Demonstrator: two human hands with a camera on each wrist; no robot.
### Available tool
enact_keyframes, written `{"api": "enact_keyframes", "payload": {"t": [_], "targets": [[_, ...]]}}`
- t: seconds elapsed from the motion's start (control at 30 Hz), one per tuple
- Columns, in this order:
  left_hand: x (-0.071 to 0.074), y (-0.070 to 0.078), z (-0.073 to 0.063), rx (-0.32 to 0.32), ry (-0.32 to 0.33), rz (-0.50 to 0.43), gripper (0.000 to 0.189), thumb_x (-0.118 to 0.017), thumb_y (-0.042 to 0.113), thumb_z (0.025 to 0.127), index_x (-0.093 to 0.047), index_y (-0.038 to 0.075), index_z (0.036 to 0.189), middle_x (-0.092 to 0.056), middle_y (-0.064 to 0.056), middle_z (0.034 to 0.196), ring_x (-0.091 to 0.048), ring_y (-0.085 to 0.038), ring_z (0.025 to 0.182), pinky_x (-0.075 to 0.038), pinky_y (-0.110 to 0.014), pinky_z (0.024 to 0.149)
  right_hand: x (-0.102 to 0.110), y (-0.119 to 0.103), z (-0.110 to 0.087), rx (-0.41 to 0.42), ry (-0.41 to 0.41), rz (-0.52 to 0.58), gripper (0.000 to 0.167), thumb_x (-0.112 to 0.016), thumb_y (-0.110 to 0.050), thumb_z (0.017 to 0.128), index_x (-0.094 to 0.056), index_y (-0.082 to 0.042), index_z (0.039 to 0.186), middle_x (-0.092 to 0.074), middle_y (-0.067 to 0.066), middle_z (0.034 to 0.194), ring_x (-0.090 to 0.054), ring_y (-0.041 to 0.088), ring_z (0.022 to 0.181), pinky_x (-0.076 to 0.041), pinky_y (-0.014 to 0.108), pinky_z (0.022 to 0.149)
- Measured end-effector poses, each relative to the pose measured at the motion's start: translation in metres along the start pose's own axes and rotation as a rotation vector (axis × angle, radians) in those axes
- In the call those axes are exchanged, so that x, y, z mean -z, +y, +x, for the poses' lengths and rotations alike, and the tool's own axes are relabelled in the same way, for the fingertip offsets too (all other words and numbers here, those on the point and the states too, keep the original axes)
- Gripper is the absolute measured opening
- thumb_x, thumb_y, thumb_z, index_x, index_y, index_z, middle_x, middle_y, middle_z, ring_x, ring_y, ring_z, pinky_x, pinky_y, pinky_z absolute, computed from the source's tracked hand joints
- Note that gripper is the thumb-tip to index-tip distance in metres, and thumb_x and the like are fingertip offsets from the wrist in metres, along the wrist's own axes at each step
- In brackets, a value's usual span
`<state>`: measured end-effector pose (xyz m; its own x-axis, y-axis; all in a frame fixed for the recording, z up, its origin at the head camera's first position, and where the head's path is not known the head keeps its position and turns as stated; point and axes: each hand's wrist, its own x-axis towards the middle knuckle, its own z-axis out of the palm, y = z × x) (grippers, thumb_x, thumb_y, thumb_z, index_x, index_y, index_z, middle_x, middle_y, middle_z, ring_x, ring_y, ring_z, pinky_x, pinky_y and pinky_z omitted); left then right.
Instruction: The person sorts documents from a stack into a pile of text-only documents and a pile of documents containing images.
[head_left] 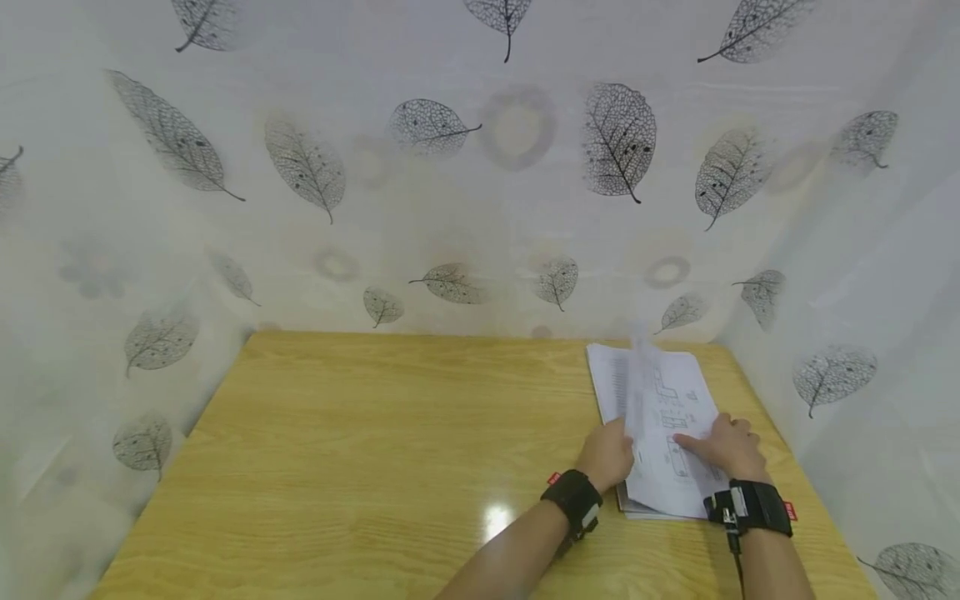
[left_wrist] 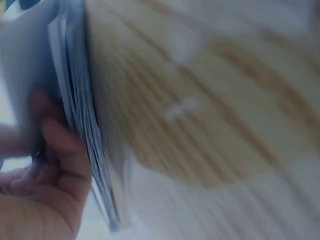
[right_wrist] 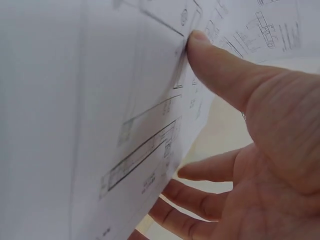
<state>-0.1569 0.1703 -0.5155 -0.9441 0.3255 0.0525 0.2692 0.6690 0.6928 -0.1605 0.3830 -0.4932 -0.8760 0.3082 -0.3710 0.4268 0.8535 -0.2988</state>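
Note:
A stack of printed paper sheets (head_left: 678, 379) lies on the right part of the table, line drawings on its top page. My left hand (head_left: 606, 457) is at the stack's left edge and pinches a lifted sheet (left_wrist: 27, 65) between thumb and curled fingers. Beside those fingers, the layered edges of the other sheets (left_wrist: 82, 100) show in the left wrist view. My right hand (head_left: 731, 447) is at the right edge. Its extended thumb (right_wrist: 210, 55) touches the drawn page (right_wrist: 135, 110), while the other fingers reach past the paper's edge, their tips partly hidden.
The wood-grain table (head_left: 360, 433) extends far to the left of the stack. A pale curtain (head_left: 465, 192) with leaf prints encloses its back and sides. Black straps (head_left: 761, 507) sit on both wrists, and a cable (head_left: 735, 550) hangs from the right one.

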Motion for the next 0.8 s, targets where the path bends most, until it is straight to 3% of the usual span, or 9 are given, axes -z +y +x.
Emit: {"api": "enact_keyframes", "payload": {"t": [0.1,0.23,0.37,0.5,0.57,0.67,0.8], "targets": [[0.007,-0.008,0.003,0.039,0.032,-0.113,0.009,-0.056,0.011,0.095,-0.063,0.006,0.098,-0.068,-0.005,0.088,-0.065,-0.014,0.081,-0.051,-0.025,0.068,-0.003,-0.002,-0.001,0.028,0.048,-0.008,0.114,-0.069,-0.060,0.080,-0.022,0.026,0.138,-0.022,0.048,0.130,-0.030,0.058,0.112,-0.036,0.068,0.089],[0.016,-0.016,0.005,0.090,0.054,-0.195,0.018,-0.052,0.009,0.097,-0.061,0.004,0.111,-0.069,-0.011,0.105,-0.067,-0.021,0.099,-0.054,-0.031,0.080,-0.003,-0.008,-0.003,0.138,0.131,-0.003,0.108,-0.073,-0.049,0.081,-0.021,0.025,0.140,-0.022,0.050,0.136,-0.030,0.061,0.120,-0.032,0.070,0.097],[0.026,-0.024,0.006,0.111,0.068,-0.293,0.028,-0.048,0.009,0.100,-0.057,0.007,0.126,-0.067,-0.009,0.120,-0.063,-0.019,0.112,-0.051,-0.033,0.094,-0.001,-0.018,-0.005,0.192,0.099,0.094,0.108,-0.071,-0.044,0.086,-0.010,0.021,0.146,-0.023,0.048,0.142,-0.032,0.060,0.126,-0.032,0.069,0.102],[0.037,-0.035,0.007,0.088,0.078,-0.370,0.028,-0.046,0.009,0.101,-0.058,0.007,0.126,-0.067,-0.006,0.114,-0.062,-0.014,0.104,-0.051,-0.032,0.091,-0.001,-0.026,-0.008,0.136,0.019,0.164,0.110,-0.061,-0.054,0.091,-0.001,0.019,0.147,-0.022,0.047,0.144,-0.031,0.060,0.131,-0.034,0.066,0.103],[0.042,-0.042,0.007,0.075,0.085,-0.388,0.025,-0.046,0.008,0.101,-0.059,0.007,0.121,-0.066,-0.005,0.106,-0.060,-0.013,0.095,-0.051,-0.031,0.086,-0.003,-0.027,-0.009,0.109,-0.004,0.210,0.108,-0.056,-0.059,0.092,-0.003,0.018,0.148,-0.025,0.045,0.145,-0.037,0.056,0.129,-0.042,0.060,0.097],[0.051,-0.050,0.004,0.059,0.088,-0.384,0.020,-0.046,0.009,0.101,-0.059,0.007,0.116,-0.064,-0.005,0.099,-0.058,-0.013,0.087,-0.051,-0.031,0.081,-0.009,-0.028,-0.013,0.086,-0.053,0.382,0.107,-0.053,-0.062,0.092,-0.006,0.014,0.150,-0.038,0.039,0.139,-0.056,0.042,0.111,-0.052,0.044,0.081],[0.064,-0.058,-0.001,0.018,0.080,-0.343,0.023,-0.043,0.010,0.102,-0.057,0.006,0.120,-0.065,-0.007,0.101,-0.059,-0.013,0.088,-0.051,-0.029,0.079,-0.018,-0.035,-0.022,0.091,-0.130,0.683,0.097,-0.055,-0.059,0.093,-0.012,0.004,0.152,-0.061,0.014,0.114,-0.067,0.017,0.087,-0.056,0.032,0.069]]}}
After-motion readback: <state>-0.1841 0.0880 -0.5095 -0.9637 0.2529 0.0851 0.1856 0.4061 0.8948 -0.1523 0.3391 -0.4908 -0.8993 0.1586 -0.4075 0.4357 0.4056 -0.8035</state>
